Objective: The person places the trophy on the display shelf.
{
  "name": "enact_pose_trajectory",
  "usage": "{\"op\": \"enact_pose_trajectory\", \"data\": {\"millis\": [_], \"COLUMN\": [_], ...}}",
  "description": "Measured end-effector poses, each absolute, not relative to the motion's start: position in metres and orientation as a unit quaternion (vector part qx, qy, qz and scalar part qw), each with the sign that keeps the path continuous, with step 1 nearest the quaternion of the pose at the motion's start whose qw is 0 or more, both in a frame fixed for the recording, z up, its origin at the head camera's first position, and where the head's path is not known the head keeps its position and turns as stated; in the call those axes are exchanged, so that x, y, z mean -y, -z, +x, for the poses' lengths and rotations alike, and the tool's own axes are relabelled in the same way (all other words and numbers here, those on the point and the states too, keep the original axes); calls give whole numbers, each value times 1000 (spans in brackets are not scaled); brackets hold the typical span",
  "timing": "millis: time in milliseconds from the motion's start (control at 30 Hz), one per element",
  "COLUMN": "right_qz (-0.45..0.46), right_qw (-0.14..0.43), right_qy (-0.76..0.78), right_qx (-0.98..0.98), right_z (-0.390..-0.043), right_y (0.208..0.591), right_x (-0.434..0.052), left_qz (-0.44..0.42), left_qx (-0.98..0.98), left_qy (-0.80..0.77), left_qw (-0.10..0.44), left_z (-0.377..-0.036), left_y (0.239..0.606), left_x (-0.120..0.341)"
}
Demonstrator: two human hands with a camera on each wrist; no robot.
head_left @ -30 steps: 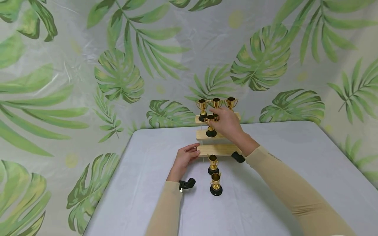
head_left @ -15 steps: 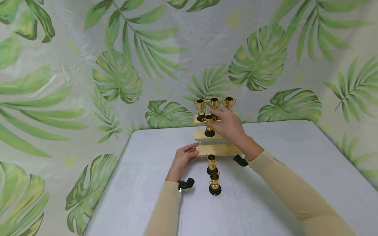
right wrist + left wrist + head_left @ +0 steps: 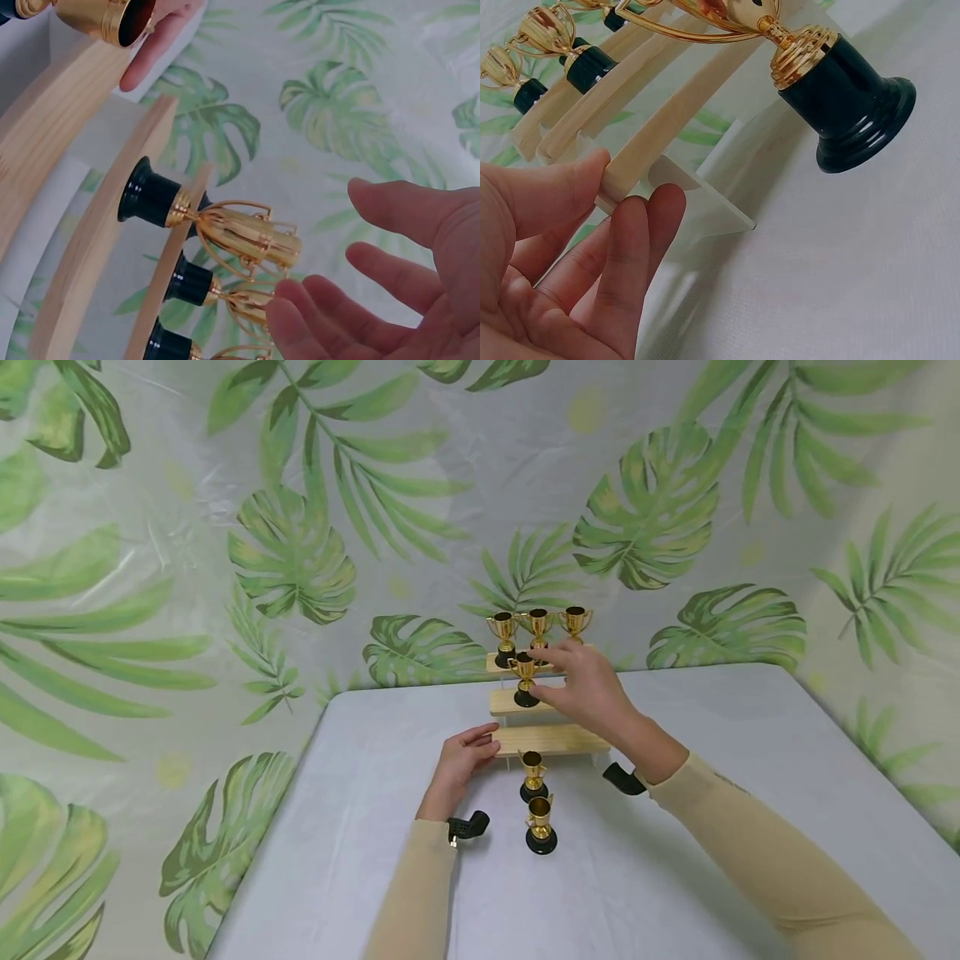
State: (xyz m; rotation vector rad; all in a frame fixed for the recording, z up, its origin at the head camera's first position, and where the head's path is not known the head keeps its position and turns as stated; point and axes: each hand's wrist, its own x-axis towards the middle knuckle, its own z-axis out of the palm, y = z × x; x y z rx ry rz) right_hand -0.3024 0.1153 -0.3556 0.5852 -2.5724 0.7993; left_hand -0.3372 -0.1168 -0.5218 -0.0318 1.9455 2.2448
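A three-tier display stand with wooden boards (image 3: 551,740) stands on the table. My left hand (image 3: 459,764) pinches the left end of its lowest board, thumb above and fingertips below (image 3: 630,176). On the middle tier, toward the left, a small gold trophy cup (image 3: 525,667) stands upright on its black base. Just right of that cup is my right hand (image 3: 592,689), thumb and fingers spread; the right wrist view shows a gap between fingers and cup (image 3: 244,234). Three similar trophies line the top tier, including the left one (image 3: 503,628); the hand partly covers the others.
Two more trophies stand on the white tablecloth in front of the stand, a nearer one (image 3: 540,820) and one behind it (image 3: 532,770). Clear supports (image 3: 705,196) hold up the boards. A leaf-patterned curtain (image 3: 420,527) hangs behind the table.
My right hand has let go of the trophy on the middle tier; its fingers have spread and drawn slightly right. The left hand keeps its grip on the board. The head view has shifted slightly.
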Motion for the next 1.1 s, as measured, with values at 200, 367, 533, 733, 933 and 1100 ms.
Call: {"op": "enact_pose_trajectory", "data": {"millis": [200, 367, 533, 733, 933, 1100], "right_qz": [215, 216, 206, 221, 243, 258], "right_qw": [190, 179, 159, 165, 157, 155], "right_qy": [-284, -290, -287, -282, -268, -272], "right_qx": [915, 915, 922, 919, 919, 914], "right_z": [-291, -283, -277, -268, -255, -244], "right_y": [356, 360, 367, 376, 387, 395], "right_x": [-117, -120, -121, -124, -125, -125], "left_qz": [-11, -11, -10, -15, -16, -14], "left_qx": [-650, -651, -651, -649, -649, -649], "left_qy": [-755, -754, -754, -756, -756, -756], "left_qw": [83, 82, 83, 85, 86, 85], "left_z": [-338, -337, -335, -335, -334, -334], "left_y": [523, 521, 519, 519, 518, 518], "left_x": [118, 117, 116, 115, 115, 116]}}
